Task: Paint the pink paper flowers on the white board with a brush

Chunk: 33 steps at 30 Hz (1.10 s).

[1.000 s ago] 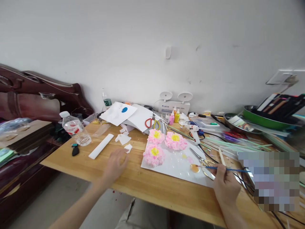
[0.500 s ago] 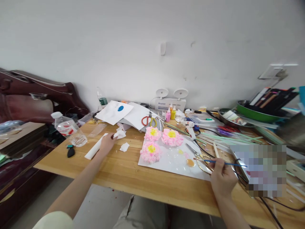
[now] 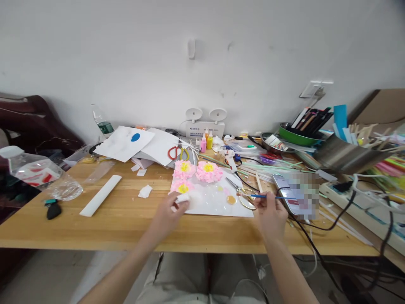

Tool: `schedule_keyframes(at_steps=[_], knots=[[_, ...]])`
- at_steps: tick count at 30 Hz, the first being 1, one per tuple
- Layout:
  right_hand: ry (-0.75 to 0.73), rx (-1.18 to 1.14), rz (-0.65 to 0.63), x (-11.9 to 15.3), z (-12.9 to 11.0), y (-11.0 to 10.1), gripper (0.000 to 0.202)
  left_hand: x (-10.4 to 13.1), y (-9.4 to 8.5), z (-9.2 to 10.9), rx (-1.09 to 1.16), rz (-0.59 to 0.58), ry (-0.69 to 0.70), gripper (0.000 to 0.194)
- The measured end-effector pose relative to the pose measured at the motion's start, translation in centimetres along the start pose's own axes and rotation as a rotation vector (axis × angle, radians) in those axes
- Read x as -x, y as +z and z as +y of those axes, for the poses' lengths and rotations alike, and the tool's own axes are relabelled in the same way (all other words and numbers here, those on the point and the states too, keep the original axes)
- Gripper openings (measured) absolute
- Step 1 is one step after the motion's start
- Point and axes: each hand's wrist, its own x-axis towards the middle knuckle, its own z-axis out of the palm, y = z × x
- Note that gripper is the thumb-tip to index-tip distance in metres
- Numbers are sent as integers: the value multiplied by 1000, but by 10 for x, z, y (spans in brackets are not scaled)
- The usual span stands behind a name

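Observation:
My left hand point(image 3: 168, 213) pinches a small white piece of paper point(image 3: 182, 198) over the lower left of a white sheet point(image 3: 218, 207). Just behind it are three fluffy pink flowers point(image 3: 209, 171) with yellow centres; the nearest is partly hidden by that hand. My right hand point(image 3: 272, 214) grips a thin blue paintbrush point(image 3: 262, 196), its tip pointing left. Close to the tip, a blob of orange-brown paint point(image 3: 230, 199) lies on the sheet. Gold-handled scissors point(image 3: 247, 202) rest between the paint and my right hand.
A white paper roll point(image 3: 101, 196) and a torn scrap point(image 3: 145, 191) lie on the left, near a plastic bottle point(image 3: 47, 173). Behind the flowers are red-and-yellow scissors point(image 3: 178, 153), paint bottles point(image 3: 203, 144) and a glue gun point(image 3: 230, 160). A phone point(image 3: 284, 194), cables and a power strip point(image 3: 357, 207) crowd the right.
My left hand has left the scraps at the left and come right to the sheet, now with a white piece of paper. The right hand still holds the brush. The view has turned right.

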Motion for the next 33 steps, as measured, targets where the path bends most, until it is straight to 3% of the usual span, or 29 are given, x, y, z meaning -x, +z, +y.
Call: schedule_keyframes(at_steps=[3, 9, 15, 23, 33], knots=[[13, -137, -38, 24, -21, 6, 34, 1, 31, 15, -19, -7, 150, 16], [55, -112, -177, 58, -35, 19, 34, 10, 61, 26, 244, -94, 136, 16], [85, -15, -140, 68, -26, 16, 37, 20, 67, 25, 616, -114, -5, 27], [-29, 120, -69, 88, -26, 12, 36, 26, 73, 16, 909, -127, -81, 30], [-41, -35, -54, 97, -38, 16, 29, 30, 75, 18, 1210, -63, -258, 31]])
